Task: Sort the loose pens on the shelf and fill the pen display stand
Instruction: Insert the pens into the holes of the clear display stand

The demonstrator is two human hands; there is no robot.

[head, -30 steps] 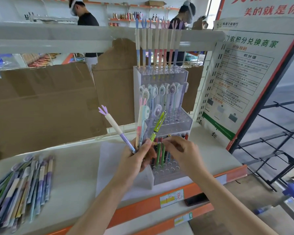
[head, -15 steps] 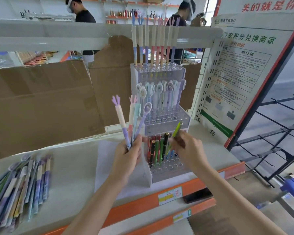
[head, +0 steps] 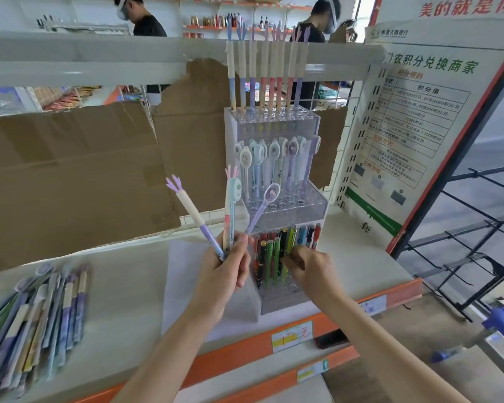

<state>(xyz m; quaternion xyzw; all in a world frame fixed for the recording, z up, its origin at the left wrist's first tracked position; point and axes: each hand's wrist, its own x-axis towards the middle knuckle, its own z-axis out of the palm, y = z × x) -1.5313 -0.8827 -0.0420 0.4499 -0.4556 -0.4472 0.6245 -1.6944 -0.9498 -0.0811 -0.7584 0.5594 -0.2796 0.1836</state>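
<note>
— Where are we with the clear acrylic three-tier pen display stand (head: 288, 207)?

— We see it upright on the pale shelf (head: 122, 289), on a white sheet of paper (head: 184, 286). Tall pastel pens with forked tops (head: 262, 68) fill the top tier, round-capped cartoon pens (head: 274, 167) the middle, and dark red, black and green clip pens (head: 271, 257) the bottom.

— And our hands?

— Our right hand (head: 309, 271) is down at the bottom tier, fingers curled and pinching a yellow-green pen (head: 288, 251) standing among the clip pens. Whether its tip sits in a hole, we cannot tell.

— The left?

— Our left hand (head: 227, 269) is just left of the stand, fingers wrapped round a small fanned bunch of pastel pens (head: 230, 216): one with a purple forked top, one pink-topped, one with a round purple cap leaning towards the middle tier.

— Anything further out?

— A loose pile of mixed pens (head: 32, 324) lies on the shelf at far left, well apart from the stand. Brown cardboard sheets (head: 70, 181) stand behind, a printed poster with a green band (head: 402, 126) to the right.
</note>
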